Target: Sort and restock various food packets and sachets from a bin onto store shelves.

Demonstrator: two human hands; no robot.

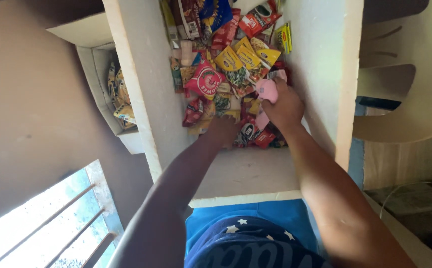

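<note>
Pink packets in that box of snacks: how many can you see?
2. One pink packet is at the right hand, by its fingers; another pink packet lies just below, between the two hands. More may be buried under the pile.

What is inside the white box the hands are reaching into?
The white box holds a heap of small snack packets. The right hand grips a pink packet; lower layers are covered.

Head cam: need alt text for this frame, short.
Seen from above, a person's two hands dig into a white box filled with small colourful snack packets. The right hand grips a pink packet; the left hand rests on the pile. A barred window shows lower left.
</note>
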